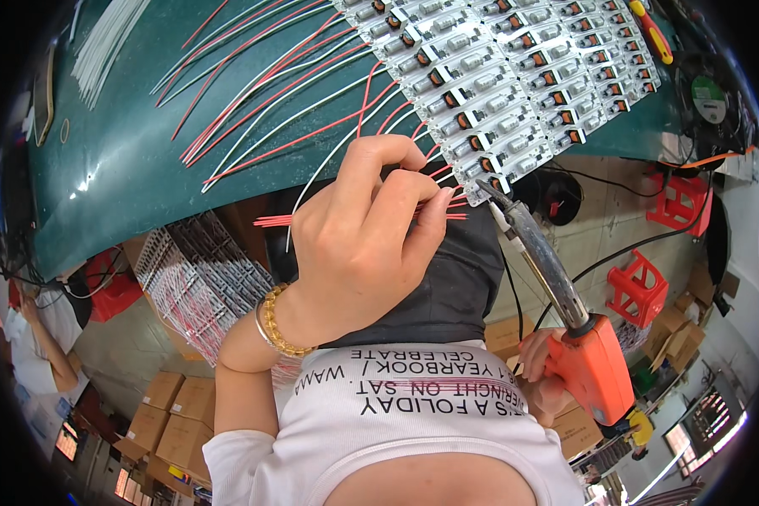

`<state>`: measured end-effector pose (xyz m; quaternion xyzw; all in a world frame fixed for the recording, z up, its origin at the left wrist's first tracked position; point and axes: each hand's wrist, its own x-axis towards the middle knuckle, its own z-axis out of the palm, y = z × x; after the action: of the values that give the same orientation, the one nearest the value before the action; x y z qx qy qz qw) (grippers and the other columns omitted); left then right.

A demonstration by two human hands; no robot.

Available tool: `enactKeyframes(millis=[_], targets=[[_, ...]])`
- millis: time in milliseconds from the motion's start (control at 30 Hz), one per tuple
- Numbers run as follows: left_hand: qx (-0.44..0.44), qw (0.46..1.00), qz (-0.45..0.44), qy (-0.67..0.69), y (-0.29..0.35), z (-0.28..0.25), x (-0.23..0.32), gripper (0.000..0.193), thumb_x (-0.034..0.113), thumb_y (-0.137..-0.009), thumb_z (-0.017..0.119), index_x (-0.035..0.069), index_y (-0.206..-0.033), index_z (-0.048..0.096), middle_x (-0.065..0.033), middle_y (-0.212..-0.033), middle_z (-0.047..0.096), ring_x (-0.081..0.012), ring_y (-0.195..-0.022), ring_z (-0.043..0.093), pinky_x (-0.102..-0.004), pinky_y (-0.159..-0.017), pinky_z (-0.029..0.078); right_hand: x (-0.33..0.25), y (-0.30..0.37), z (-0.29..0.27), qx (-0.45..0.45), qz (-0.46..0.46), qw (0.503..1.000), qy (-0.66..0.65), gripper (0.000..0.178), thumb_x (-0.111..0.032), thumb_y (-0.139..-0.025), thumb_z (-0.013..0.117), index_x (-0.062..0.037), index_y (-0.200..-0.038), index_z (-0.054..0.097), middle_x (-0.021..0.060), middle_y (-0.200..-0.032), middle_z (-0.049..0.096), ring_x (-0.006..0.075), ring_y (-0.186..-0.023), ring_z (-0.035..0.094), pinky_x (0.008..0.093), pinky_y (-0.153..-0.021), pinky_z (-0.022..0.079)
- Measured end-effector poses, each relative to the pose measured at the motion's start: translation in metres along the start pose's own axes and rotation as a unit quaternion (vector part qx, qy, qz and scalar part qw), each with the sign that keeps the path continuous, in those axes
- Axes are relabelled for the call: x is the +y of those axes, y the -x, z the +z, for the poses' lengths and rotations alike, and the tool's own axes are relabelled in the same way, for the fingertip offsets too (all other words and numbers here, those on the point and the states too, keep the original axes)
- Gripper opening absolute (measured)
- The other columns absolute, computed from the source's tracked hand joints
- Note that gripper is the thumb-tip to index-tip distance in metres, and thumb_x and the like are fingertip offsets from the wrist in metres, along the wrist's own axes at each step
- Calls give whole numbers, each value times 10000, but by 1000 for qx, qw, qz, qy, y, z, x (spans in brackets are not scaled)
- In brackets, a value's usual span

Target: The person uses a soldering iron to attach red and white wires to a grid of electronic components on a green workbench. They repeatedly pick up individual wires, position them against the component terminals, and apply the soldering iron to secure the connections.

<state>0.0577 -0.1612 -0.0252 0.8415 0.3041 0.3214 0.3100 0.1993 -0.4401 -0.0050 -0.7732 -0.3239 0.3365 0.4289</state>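
My left hand (367,228) is closed around several short red wires (271,221), whose ends stick out on both sides. Its thumb and index fingertips pinch together beside the near corner of a panel of small circuit boards (508,120). The boards carry orange-and-black parts and clear ones in rows. In my right hand (541,371) is a soldering gun (599,371) with an orange handle; its dark tip meets or hovers just over that same corner, and contact is hard to tell. Red and white wires (270,110) fan out leftward from the panel's left edge.
On the green table (110,185) lie a bundle of white wires (110,46) and a red-and-yellow screwdriver (652,32). A black fan (707,99) stands at the right. More wired boards (198,270) sit below the table edge, near cardboard boxes (181,413). Red stools (638,287) are at right.
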Motion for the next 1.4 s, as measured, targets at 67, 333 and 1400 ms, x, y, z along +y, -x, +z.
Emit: enactKeyframes(millis=[67, 333, 1400], targets=[[-3, 1000, 0, -1, -1, 0, 0, 152, -25, -733, 749, 11, -818, 629, -127, -955, 603, -193, -727, 607, -273, -578, 494, 4, -4, 4, 6, -65, 996, -53, 840, -655, -803, 636, 29, -1255, 457, -60, -510, 450, 97, -441, 452, 274, -489, 404], [-47, 997, 3, 58, 3, -11, 3, 140, -54, -739, 733, -5, -852, 667, -156, -1058, 576, -108, -606, 579, -235, -566, 472, -21, -25, 17, -50, -65, 974, -213, 822, -635, -833, 619, 3, -1316, 433, -54, -512, 454, 98, -433, 448, 270, -487, 397], [-24, 999, -10, 26, 7, 1, 9, 122, -38, -729, 744, 8, -804, 659, -121, -1021, 602, -121, -638, 640, -230, -566, 489, 20, 7, 0, 40, -99, 994, -32, 785, -625, -841, 622, 25, -1253, 467, -59, -525, 465, 95, -446, 460, 270, -500, 411]])
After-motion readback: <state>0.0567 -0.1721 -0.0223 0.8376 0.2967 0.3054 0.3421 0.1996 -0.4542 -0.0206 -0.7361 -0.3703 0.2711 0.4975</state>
